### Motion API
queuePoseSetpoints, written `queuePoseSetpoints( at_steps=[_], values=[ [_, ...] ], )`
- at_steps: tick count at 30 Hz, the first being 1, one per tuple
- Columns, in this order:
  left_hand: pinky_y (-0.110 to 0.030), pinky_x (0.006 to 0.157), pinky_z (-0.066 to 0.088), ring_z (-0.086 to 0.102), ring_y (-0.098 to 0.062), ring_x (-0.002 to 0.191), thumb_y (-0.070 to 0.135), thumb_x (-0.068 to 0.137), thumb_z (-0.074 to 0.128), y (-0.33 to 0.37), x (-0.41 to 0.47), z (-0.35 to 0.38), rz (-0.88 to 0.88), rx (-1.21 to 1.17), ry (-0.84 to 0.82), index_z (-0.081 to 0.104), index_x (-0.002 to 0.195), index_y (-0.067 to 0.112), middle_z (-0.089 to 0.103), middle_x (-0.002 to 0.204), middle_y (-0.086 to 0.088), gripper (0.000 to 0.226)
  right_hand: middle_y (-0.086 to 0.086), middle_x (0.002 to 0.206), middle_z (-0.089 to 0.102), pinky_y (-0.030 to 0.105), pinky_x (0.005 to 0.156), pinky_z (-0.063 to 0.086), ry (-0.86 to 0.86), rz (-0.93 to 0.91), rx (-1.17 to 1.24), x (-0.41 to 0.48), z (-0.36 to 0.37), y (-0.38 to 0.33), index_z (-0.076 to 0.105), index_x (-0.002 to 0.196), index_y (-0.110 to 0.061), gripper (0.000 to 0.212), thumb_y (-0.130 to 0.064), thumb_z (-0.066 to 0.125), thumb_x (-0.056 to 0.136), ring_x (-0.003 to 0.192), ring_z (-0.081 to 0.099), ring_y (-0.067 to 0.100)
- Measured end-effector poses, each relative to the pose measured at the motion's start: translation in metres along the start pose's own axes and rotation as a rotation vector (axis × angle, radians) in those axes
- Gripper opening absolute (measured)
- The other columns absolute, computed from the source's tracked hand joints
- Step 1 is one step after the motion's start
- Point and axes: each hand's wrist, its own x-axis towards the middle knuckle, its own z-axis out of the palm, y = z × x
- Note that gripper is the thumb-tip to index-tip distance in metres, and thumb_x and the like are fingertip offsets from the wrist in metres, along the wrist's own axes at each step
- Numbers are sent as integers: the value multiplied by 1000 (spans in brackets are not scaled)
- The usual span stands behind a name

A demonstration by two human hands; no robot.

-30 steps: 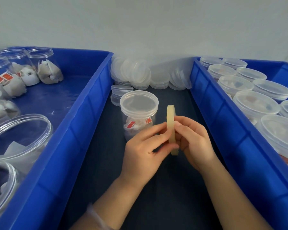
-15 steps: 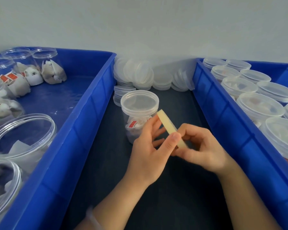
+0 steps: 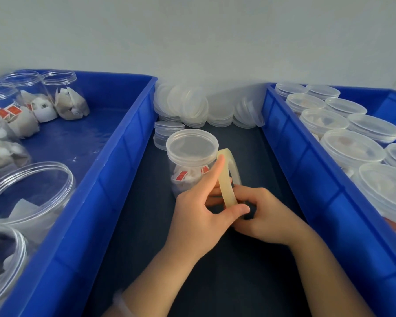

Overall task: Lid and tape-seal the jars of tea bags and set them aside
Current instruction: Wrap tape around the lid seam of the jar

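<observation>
A clear lidded jar (image 3: 189,156) with tea bags inside stands on the dark table between two blue bins. Just in front of it and to its right, both hands hold a pale yellowish roll of tape (image 3: 227,179), which stands on edge and tilts. My left hand (image 3: 201,216) pinches the roll's near rim with its thumb, and its forefinger lies along the roll beside the jar. My right hand (image 3: 263,216) grips the roll's lower part from the right. No tape end is visible on the jar.
The left blue bin (image 3: 114,170) holds several open jars of tea bags. The right blue bin (image 3: 306,170) holds several lidded jars. Loose clear lids (image 3: 188,106) are piled against the wall, and a short lid stack (image 3: 165,133) stands behind the jar.
The tape roll has turned from upright, through a flat slant, to a tilted stance closer to the jar. My left forefinger has stretched out along it, and both hands have shifted slightly.
</observation>
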Motion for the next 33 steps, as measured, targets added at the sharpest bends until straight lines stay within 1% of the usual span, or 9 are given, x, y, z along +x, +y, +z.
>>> queuePoseSetpoints(
  at_steps=[6, 9, 13, 16, 18, 21, 25, 28, 33],
  values=[
    [-14, 83, 52, 67, -3, 97, 36, 76, 75, -1, 1, 3, 77, 20, 133, 51, 133, 18, 67, 111, 8, 64, 6, 91, 70, 38, 78, 55, 60, -7, 45, -2, -5, 0, 70, 100, -9, 22, -4, 73, 78, 85, 67, 19],
    [-21, 93, 50, 60, -4, 115, 45, 74, 73, 0, 0, 1, -147, -323, -53, 46, 128, 33, 63, 124, 5, 62, 8, 84, 73, 26, 66, 57, 229, 21, 354, -1, -5, -6, 68, 99, -10, 33, -29, 72, 73, 73, 69, 18],
    [-14, 104, 38, 40, 11, 127, 53, 62, 77, -6, 0, 3, -200, -74, -298, 31, 130, 54, 46, 135, 28, 82, 5, 66, 66, 25, 56, 50, 346, 119, 724, 4, 1, -11, 62, 110, -9, 51, -47, 52, 77, 48, 53, 14],
    [-22, 101, 44, 53, 9, 116, 39, 74, 77, -10, -2, 5, -201, -43, -342, 45, 121, 49, 62, 119, 23, 58, 4, 65, 62, 35, 72, 50, 303, 141, 890, 6, 3, -11, 57, 116, -6, 50, -43, 52, 83, 52, 50, 16],
    [-18, 93, 48, 59, 6, 108, 36, 82, 72, -10, -2, 4, -197, -75, -321, 48, 115, 48, 65, 113, 23, 43, 5, 68, 62, 37, 68, 48, 284, 128, 996, 5, 2, -12, 54, 114, -1, 45, -35, 59, 85, 56, 52, 17],
    [-15, 84, 51, 65, 1, 100, 34, 85, 69, -7, -2, 7, -191, -152, -246, 52, 118, 42, 68, 109, 19, 38, 9, 75, 67, 31, 61, 53, 256, 61, 1110, 4, -1, -13, 54, 105, -1, 29, -17, 55, 81, 62, 62, 17],
    [-14, 74, 52, 69, -2, 88, 46, 79, 67, -3, -1, 10, -169, -204, -121, 54, 112, 38, 72, 96, 14, 36, 16, 95, 72, 29, 75, 57, 219, 0, 1141, 6, 2, -12, 52, 106, 3, 31, 0, 47, 75, 86, 70, 24],
    [-13, 67, 51, 70, -6, 77, 43, 81, 70, -2, 2, 9, -171, -230, -91, 53, 111, 33, 73, 86, 9, 36, 18, 106, 70, 30, 83, 55, 209, -66, 1173, 7, 5, -14, 71, 98, -5, 41, 5, 41, 72, 99, 68, 27],
    [-24, 88, 52, 68, -9, 95, 46, 73, 76, -4, 4, 5, -207, -278, -183, 46, 127, 33, 72, 96, 3, 63, 13, 100, 71, 27, 73, 56, 309, -15, 1384, 11, 8, -16, 77, 86, -2, 28, -7, 56, 69, 86, 70, 20]
  ],
)
